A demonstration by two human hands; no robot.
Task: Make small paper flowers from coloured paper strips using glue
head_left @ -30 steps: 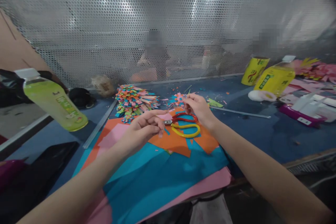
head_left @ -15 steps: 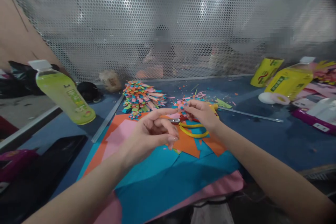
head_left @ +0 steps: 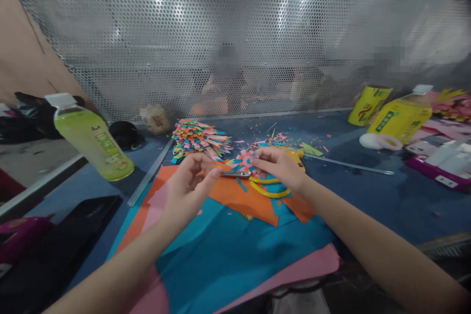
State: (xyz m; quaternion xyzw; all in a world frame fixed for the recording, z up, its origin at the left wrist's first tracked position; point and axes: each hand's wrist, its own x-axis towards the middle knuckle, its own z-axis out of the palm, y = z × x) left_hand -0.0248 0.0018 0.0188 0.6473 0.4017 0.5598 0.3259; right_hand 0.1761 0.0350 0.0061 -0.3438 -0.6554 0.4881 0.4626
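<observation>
My right hand pinches a small pink paper flower with blue and orange bits on its petals. To its left, my left hand is curled over the sheets, thumb raised near the fingertips; whether anything is between them I cannot make out. Scissors with yellow handles lie between and below the hands, blades pointing left. Behind my left hand stands a pile of fringed multicoloured paper pieces. Orange paper and blue paper lie beneath.
A green drink bottle stands left, near a clear strip and a black phone-like slab. At right are a yellow bottle, a yellow can, a white roll and a purple-based item. Perforated metal rises behind.
My left hand has drawn back to the left, away from the flower, and its outstretched index finger has curled in. The flower in my right hand now faces the camera more.
</observation>
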